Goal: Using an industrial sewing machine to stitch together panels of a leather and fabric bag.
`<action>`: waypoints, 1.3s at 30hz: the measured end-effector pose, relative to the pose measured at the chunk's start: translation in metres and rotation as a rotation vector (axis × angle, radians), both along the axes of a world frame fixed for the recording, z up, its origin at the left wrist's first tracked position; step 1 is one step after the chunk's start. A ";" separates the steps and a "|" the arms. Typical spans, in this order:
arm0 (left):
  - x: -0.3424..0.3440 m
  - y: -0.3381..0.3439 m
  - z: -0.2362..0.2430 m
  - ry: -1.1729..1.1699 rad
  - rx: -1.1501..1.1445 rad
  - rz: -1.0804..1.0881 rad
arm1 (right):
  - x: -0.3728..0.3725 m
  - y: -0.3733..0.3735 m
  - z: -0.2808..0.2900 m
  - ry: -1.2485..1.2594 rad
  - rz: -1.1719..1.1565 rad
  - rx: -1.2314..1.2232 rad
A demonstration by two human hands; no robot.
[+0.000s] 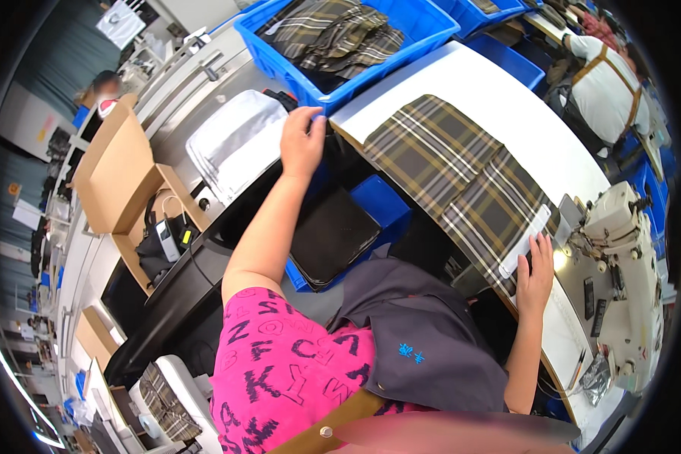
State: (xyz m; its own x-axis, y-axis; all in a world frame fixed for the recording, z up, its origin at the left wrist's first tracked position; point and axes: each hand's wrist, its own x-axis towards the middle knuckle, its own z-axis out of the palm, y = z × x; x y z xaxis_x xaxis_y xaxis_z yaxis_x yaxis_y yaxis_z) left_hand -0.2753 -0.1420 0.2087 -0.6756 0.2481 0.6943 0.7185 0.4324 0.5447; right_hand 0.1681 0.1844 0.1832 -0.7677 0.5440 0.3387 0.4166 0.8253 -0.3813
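Observation:
A piece of plaid fabric (461, 163) in brown, black, yellow and white lies on the white tabletop in front of me, with a lengthwise seam or fold line. Along its right end runs a narrow white strip (525, 242). Beside this strip my right hand (536, 274) rests with fingers stretched out at the fabric's edge. My left hand (303, 142) is raised near the front corner of a blue bin (329, 98), its fingers loosely bent and nothing visible in them. Crumpled plaid pieces (337, 38) fill that bin.
A white sewing machine (617, 257) stands at the right end of the table. White folded cloth (238, 140) lies left of my left hand. An opened cardboard box (125, 174) holds cables and a small device. Below sits a blue crate (382, 200). A co-worker (605, 87) is at far right.

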 end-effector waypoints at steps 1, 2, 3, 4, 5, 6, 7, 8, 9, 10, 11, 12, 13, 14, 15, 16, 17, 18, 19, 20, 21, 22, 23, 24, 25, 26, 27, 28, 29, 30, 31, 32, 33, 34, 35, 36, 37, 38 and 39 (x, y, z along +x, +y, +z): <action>-0.016 -0.020 0.001 -0.038 -0.026 0.073 | -0.001 0.001 -0.001 -0.022 -0.004 -0.004; -0.032 -0.038 -0.002 -0.078 -0.049 0.145 | -0.001 0.001 -0.001 -0.019 0.006 -0.006; -0.051 -0.060 -0.007 -0.071 -0.049 0.158 | -0.002 0.001 0.000 -0.030 0.010 -0.007; -0.071 -0.081 -0.015 -0.114 -0.106 0.253 | -0.003 0.001 0.000 -0.041 0.012 -0.005; -0.088 -0.097 -0.026 -0.157 -0.161 0.343 | -0.004 0.001 0.000 -0.047 0.008 0.005; -0.103 -0.109 -0.039 -0.151 -0.156 0.350 | -0.004 0.001 -0.001 -0.039 0.014 0.008; -0.115 -0.123 -0.050 -0.231 -0.302 0.418 | -0.006 0.001 -0.001 -0.043 0.019 0.008; -0.120 -0.131 -0.056 -0.315 -0.448 0.485 | -0.007 0.001 -0.003 -0.049 0.025 0.010; -0.121 -0.138 -0.066 -0.309 -0.578 0.554 | -0.009 0.001 -0.004 -0.037 0.039 0.027; -0.117 -0.122 -0.069 -0.316 -0.575 0.535 | -0.005 0.000 -0.006 -0.048 0.023 0.035; -0.110 -0.099 -0.062 -0.386 -0.619 0.531 | 0.000 0.000 -0.006 -0.059 0.003 0.042; -0.102 -0.092 -0.051 -0.452 -0.663 0.550 | 0.000 -0.001 -0.006 -0.060 0.005 0.045; -0.099 -0.094 -0.047 -0.457 -0.670 0.557 | -0.001 -0.003 -0.005 -0.054 0.015 0.052; -0.100 -0.098 -0.045 -0.459 -0.664 0.564 | -0.001 -0.002 -0.004 -0.051 0.022 0.056; -0.102 -0.101 -0.041 -0.472 -0.668 0.523 | -0.001 -0.002 -0.004 -0.053 0.023 0.066; -0.103 -0.104 -0.040 -0.482 -0.674 0.482 | -0.001 -0.001 -0.005 -0.054 0.023 0.074; -0.103 -0.107 -0.040 -0.482 -0.671 0.488 | -0.002 -0.001 -0.004 -0.051 0.029 0.076; -0.101 -0.108 -0.041 -0.296 -0.545 0.513 | -0.003 -0.001 -0.004 -0.049 0.033 0.068; -0.097 -0.106 -0.039 -0.113 -0.420 0.531 | -0.004 0.000 -0.004 -0.051 0.035 0.061; -0.096 -0.104 -0.033 -0.113 -0.418 0.536 | -0.005 0.000 -0.003 -0.050 0.040 0.062; -0.099 -0.103 -0.023 0.056 -0.216 0.572 | -0.007 -0.002 -0.002 -0.046 0.041 0.056; -0.095 -0.098 -0.008 0.225 -0.013 0.598 | -0.007 -0.002 -0.002 -0.043 0.039 0.050; -0.085 -0.087 0.013 0.315 0.035 0.555 | -0.005 -0.001 -0.002 -0.046 0.037 0.053; -0.071 -0.078 0.040 0.409 0.082 0.518 | -0.005 -0.001 -0.001 -0.042 0.039 0.056; -0.059 -0.068 0.061 0.504 0.118 0.481 | -0.005 -0.001 0.000 -0.035 0.042 0.060; -0.045 -0.057 0.080 0.504 0.120 0.482 | -0.004 0.000 0.000 -0.034 0.042 0.062; -0.029 -0.045 0.097 0.551 0.160 0.392 | -0.002 0.002 -0.001 -0.016 0.043 0.054; -0.012 -0.036 0.114 0.598 0.199 0.302 | -0.001 0.003 -0.001 0.004 0.044 0.046; 0.003 -0.025 0.128 0.599 0.205 0.298 | 0.001 0.003 -0.001 0.006 0.039 0.050; 0.018 -0.015 0.140 0.589 0.245 0.205 | 0.002 0.004 -0.001 0.037 0.048 0.043; 0.032 -0.005 0.152 0.578 0.286 0.109 | 0.003 0.005 -0.001 0.067 0.054 0.036; 0.046 0.004 0.162 0.577 0.292 0.098 | 0.004 0.006 -0.002 0.068 0.042 0.039; 0.060 0.013 0.172 0.520 0.313 -0.029 | 0.004 0.005 -0.003 0.113 0.066 0.017; 0.072 0.020 0.182 0.461 0.335 -0.158 | 0.003 0.003 0.000 0.157 0.087 -0.003; 0.082 0.030 0.189 0.421 0.410 -0.273 | -0.002 -0.001 0.003 0.200 0.109 -0.057; 0.094 0.035 0.196 0.413 0.419 -0.299 | -0.011 -0.006 0.006 0.242 0.136 -0.139; 0.104 0.041 0.200 0.174 0.532 -0.491 | -0.021 -0.010 0.012 0.267 0.145 -0.219; 0.113 0.047 0.203 -0.073 0.635 -0.682 | -0.031 -0.014 0.020 0.319 0.160 -0.329; 0.127 0.077 0.206 -0.282 0.680 -0.848 | -0.023 -0.008 0.016 0.427 0.147 -0.495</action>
